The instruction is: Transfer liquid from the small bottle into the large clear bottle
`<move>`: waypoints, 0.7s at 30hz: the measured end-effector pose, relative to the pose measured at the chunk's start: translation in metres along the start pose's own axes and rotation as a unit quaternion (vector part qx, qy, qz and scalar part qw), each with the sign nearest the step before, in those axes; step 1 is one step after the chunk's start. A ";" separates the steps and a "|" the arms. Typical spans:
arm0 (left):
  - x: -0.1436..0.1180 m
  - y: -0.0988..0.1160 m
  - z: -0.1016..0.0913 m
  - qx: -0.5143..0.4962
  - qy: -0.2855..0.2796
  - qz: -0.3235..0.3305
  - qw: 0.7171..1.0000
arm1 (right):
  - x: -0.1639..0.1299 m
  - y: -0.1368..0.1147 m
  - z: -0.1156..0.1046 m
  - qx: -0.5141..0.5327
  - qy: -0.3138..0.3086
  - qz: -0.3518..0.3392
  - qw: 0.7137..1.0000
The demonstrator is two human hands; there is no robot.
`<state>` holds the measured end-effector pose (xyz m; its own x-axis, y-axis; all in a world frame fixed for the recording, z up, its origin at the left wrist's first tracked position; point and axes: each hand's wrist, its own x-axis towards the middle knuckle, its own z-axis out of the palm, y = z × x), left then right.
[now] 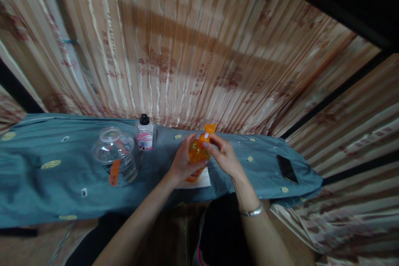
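A home, it seems in this dim light; pleated beige fabric curtains with reddish prints [174,29] hang around a long table under teal, yellow-patterned cloth [71,178].

The left hand [183,158] has an orange bottle [197,156] in its grip; the right hand [226,156] pinches its collar [203,139]. A clear container [126,168], black-capped bottle [145,135] and dark phone [287,169] rest on blue cloth [75,166].

The cloth-covered surface [71,187] is teal-blue with yellow ovals and small white rectangles. By its near edge, the amber-yellow pump bottle [199,154] has an orange top [210,128]; the paper [204,180] is white. Toward the far edge, the clear bottle [150,128] pairs a black cap [144,119] with a pink label [144,140]. The phone [287,169] near the right end is black. The curtain [174,33] is beige, dark-red printed.
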<state>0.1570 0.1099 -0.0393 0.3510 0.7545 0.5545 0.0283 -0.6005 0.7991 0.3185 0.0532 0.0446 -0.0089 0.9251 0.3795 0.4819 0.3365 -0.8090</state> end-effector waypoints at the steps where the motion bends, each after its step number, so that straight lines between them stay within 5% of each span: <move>1: 0.000 0.000 0.000 -0.003 -0.006 -0.003 1.000 | 0.000 0.000 0.001 -0.004 0.006 -0.002 1.000; 7: -0.001 -0.001 -0.001 -0.014 -0.018 -0.026 0.999 | -0.003 0.005 0.012 -0.045 0.055 -0.007 0.997; 11: -0.002 -0.003 -0.001 -0.023 -0.012 -0.035 0.999 | -0.012 0.032 0.003 0.012 0.090 0.008 0.996; 17: -0.013 -0.010 -0.008 -0.048 -0.006 -0.064 0.997 | -0.045 0.102 -0.038 -0.163 0.135 0.186 0.959; 21: -0.027 -0.019 -0.006 -0.062 -0.010 -0.081 0.995 | -0.071 0.124 -0.032 -0.193 0.101 0.227 0.949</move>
<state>0.1410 0.1028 -0.0679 0.3700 0.8323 0.4128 -0.0285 -0.4340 0.9005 0.4068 0.0238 -0.0683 0.4269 0.8932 0.1412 0.6816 -0.2152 -0.6994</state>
